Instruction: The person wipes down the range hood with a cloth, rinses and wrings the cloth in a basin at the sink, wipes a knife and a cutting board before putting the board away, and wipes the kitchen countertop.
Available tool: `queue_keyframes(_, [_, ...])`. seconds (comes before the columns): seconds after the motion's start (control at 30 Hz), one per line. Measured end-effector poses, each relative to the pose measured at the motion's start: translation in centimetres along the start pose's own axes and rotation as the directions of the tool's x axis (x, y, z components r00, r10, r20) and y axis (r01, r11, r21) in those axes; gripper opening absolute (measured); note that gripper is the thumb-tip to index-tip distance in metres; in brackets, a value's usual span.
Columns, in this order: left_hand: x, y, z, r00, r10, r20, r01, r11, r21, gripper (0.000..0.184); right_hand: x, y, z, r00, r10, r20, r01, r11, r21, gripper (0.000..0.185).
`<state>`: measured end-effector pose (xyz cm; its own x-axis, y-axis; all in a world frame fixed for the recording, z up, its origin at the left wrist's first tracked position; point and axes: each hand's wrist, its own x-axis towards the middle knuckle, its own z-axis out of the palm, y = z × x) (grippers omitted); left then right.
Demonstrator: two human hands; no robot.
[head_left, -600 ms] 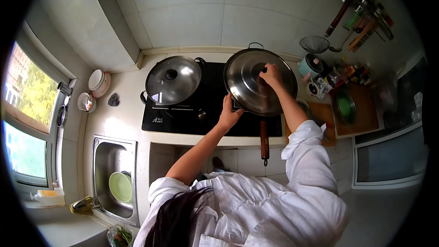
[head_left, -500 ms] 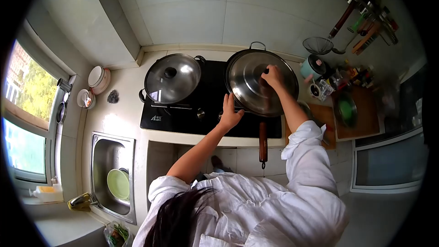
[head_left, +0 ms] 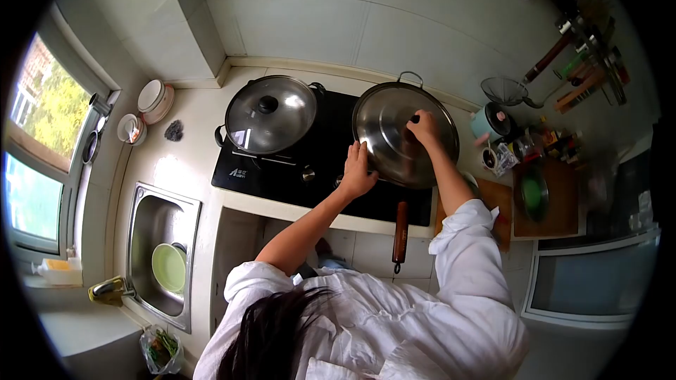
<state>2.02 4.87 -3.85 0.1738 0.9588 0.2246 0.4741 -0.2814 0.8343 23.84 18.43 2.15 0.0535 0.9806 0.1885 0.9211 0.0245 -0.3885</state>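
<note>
My right hand [head_left: 425, 129] is closed around the dark knob of a large steel lid [head_left: 387, 119], which lies over a wok on the right burner. The wok's loop handle [head_left: 410, 79] shows at the back, and its brown wooden handle [head_left: 400, 236] points toward me over the counter edge. My left hand [head_left: 358, 171] is at the lid's lower left rim, fingers stretched out and holding nothing. Whether its fingertips press on the rim I cannot tell. What the wok contains is hidden by the lid.
A glass-lidded pot [head_left: 271, 116] occupies the left burner of the black stove [head_left: 243, 175]. The sink [head_left: 137, 222] at left holds a green bowl [head_left: 169, 267]. Cutting boards [head_left: 563, 190], bottles and a blue pot [head_left: 486, 124] stand at right, below hanging utensils [head_left: 549, 56].
The view has tilted and shifted slightly. The lid has moved a little up and left over the wok with my right hand on its knob. My left fingers are closer together at the rim.
</note>
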Motion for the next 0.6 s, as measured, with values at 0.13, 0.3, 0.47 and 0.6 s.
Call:
queue_keyframes(0.13, [-0.9,-1.1,-0.8,1.000,-0.008,0.001,0.008,1.000,-0.023,0.078,-0.3,0.1,0.5,1.000,-0.024,-0.014,0.023,0.999,-0.040,0.039])
queue_keyframes(0.3, [-2.8,0.3,-5.7,0.985,0.060,-0.165,-0.073,0.995,-0.072,0.051,1.4,1.8,0.6,0.983,-0.172,0.070,0.173,0.985,0.001,0.048])
queue_keyframes(0.47, [-11.5,0.5,-20.1,0.955,-0.092,-0.282,0.022,0.970,-0.243,0.059,1.0,-4.5,-2.7,0.989,-0.103,0.105,0.129,0.950,-0.285,0.061])
queue_keyframes(0.6, [-23.2,-2.8,-35.5,0.603,-0.141,-0.785,0.238,0.971,0.008,0.053,0.3,-13.0,-2.4,0.856,-0.517,-0.028,0.513,0.854,-0.080,0.048])
